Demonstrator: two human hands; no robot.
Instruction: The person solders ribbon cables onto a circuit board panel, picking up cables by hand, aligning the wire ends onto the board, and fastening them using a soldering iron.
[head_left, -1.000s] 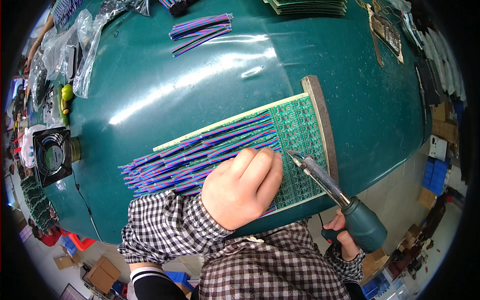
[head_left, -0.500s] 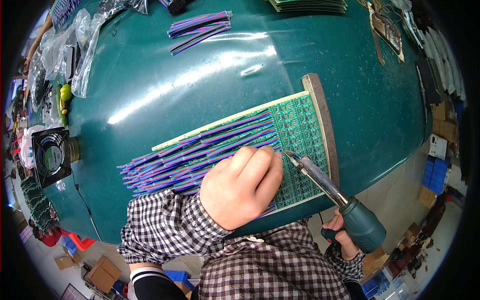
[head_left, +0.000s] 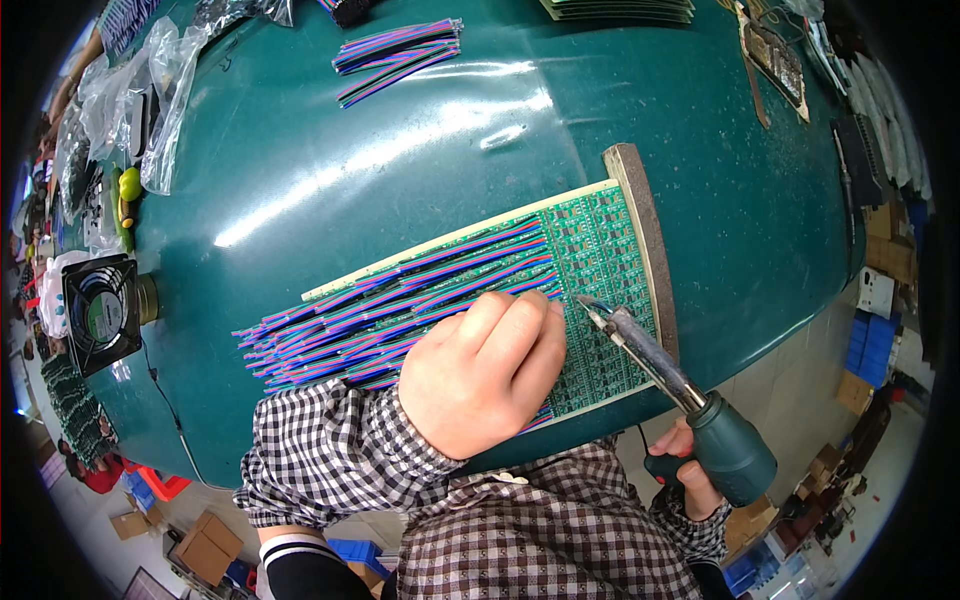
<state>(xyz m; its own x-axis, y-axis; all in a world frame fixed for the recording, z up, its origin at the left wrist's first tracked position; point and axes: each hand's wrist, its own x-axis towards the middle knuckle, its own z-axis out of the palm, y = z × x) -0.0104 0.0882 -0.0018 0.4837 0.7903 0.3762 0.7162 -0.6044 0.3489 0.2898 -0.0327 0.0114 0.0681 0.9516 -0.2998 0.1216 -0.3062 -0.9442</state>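
Note:
A green circuit board panel (head_left: 600,250) lies aslant on the table, its right part dense with small parts. Rows of thin blue, red and black wires (head_left: 400,290) run from it to the left. My left hand (head_left: 485,375) rests over the wires with fingers curled in a pinch at their board ends; the fingertips are hidden underneath. My right hand (head_left: 690,470) grips a soldering iron (head_left: 735,450) with a thick green handle, partly behind it. The iron's metal tip points up and left, just over the board, a little right of my left fingers.
A brown bar (head_left: 643,250) lies along the panel's right end. Loose wire bundles (head_left: 400,58) lie at the far side, near stacked boards (head_left: 620,10). A black fan (head_left: 102,312) and clear plastic bags (head_left: 170,100) sit at the left. A worn tray (head_left: 775,70) is far right.
The soldering iron has shifted slightly right, its tip drawing away from the wire ends by my left fingers. My left hand has stayed nearly still.

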